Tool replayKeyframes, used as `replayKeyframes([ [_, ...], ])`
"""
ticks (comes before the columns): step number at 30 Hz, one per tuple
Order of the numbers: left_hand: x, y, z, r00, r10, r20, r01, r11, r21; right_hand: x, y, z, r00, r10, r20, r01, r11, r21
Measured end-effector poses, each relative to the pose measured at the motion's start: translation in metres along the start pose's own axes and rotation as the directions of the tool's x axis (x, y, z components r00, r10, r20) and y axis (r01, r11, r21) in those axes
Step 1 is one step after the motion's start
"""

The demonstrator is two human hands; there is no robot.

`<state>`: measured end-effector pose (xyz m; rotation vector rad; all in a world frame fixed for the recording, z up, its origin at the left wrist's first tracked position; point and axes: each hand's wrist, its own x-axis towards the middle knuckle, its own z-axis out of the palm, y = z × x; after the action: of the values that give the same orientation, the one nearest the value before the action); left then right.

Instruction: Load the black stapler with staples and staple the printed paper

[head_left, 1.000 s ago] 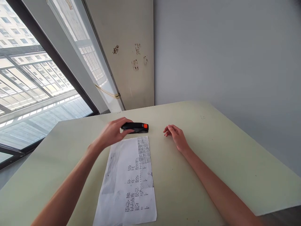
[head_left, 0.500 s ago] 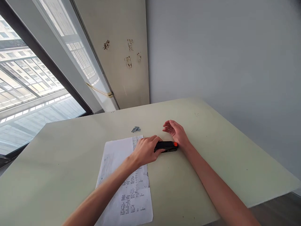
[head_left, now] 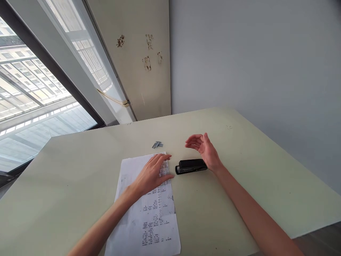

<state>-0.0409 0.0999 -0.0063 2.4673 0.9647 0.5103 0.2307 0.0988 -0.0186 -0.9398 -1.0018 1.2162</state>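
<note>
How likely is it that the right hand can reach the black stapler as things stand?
Probably yes: the open right hand is close beside the stapler, which lies uncovered on the table, nothing between them.

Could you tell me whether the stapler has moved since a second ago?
Yes. The stapler went from beyond the paper's far edge to the right of its top corner, beside the right hand.

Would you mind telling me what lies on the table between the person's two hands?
The black stapler lies between the left hand, which rests flat on the printed sheet, and the open right hand. The head view shows this.
</note>
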Motion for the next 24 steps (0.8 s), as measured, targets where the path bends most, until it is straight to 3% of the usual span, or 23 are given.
replayKeyframes([
  [7, -0.016, -0.006, -0.007, 1.000, 0.007, -0.025, -0.007, 1.000, 0.014, -0.007, -0.004, 0.003, 1.000, 0.018, 0.012, -0.015, 0.986, -0.167],
  [12, -0.004, 0.008, 0.010, 0.996, 0.053, -0.071, -0.052, 0.999, 0.014, -0.011, -0.016, 0.002, 0.996, -0.025, 0.087, 0.041, 0.981, -0.188],
  [16, 0.010, 0.018, 0.024, 0.995, 0.057, -0.086, -0.058, 0.998, -0.005, -0.008, -0.013, -0.015, 0.998, -0.048, 0.037, 0.054, 0.978, -0.201],
  [20, 0.013, 0.016, 0.026, 0.993, 0.066, -0.100, -0.065, 0.998, 0.009, -0.003, 0.003, -0.032, 0.992, 0.078, 0.101, -0.064, 0.989, -0.136],
  [24, 0.000, 0.007, 0.015, 0.993, 0.073, -0.093, -0.067, 0.996, 0.064, -0.004, 0.010, -0.034, 0.966, 0.184, 0.180, -0.131, 0.953, -0.272],
])
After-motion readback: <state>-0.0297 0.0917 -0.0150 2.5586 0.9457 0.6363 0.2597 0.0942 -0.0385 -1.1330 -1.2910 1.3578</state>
